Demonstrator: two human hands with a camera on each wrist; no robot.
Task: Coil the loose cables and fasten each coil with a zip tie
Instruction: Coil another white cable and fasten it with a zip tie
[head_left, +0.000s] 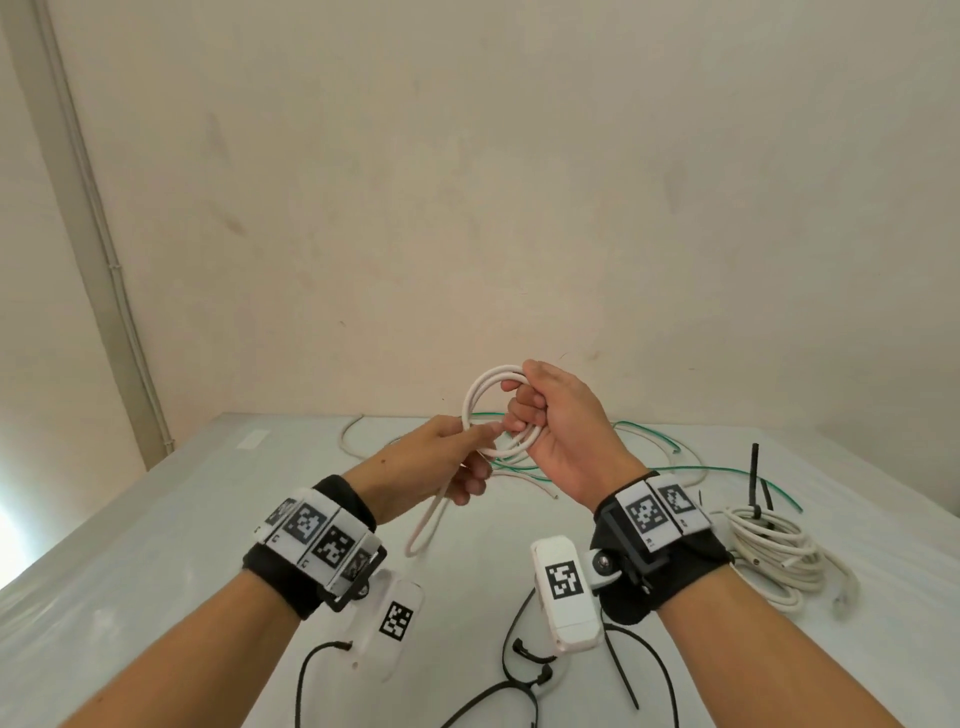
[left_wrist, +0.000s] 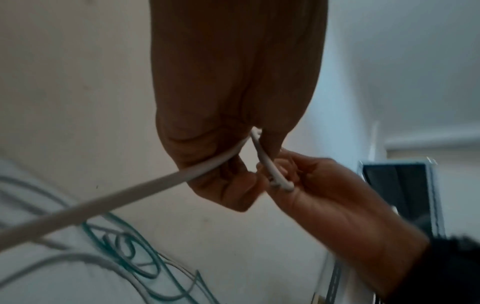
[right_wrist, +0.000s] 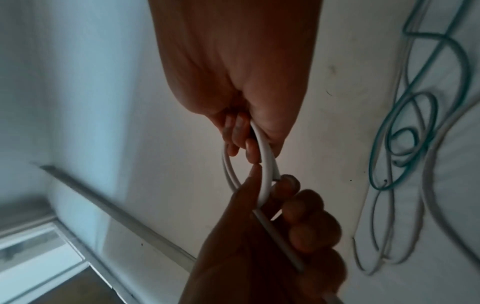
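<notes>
Thin white round cable (head_left: 485, 410), partly wound into a small coil of a few loops, held up in the air above the far half of the pale grey table (head_left: 156, 519), hands close together on it. Right hand (head_left: 558, 431) has fingers curled through the loops and grips the coil at its right side; right wrist view shows the same clamp, loops passing under the fingertips (right_wrist: 237, 131). Left hand (head_left: 441, 457) pinches the cable at the coil's lower left with thumb and forefinger, other fingers curled round the free length, which hangs down from it to the table near the left wrist. Behind the hands, loose green thin cables (head_left: 675, 470) and more loose white cable lie tangled on the table; how they cross I cannot tell. At the right, well apart from the hands, a finished bundle of off-white cable (head_left: 779, 551) lies on the table with a black zip tie (head_left: 756, 483) round it, tail sticking up. Near edge, between the forearms, several loose black zip ties (head_left: 519, 686) lie on the table. Plain cream wall (head_left: 467, 182) behind.
</notes>
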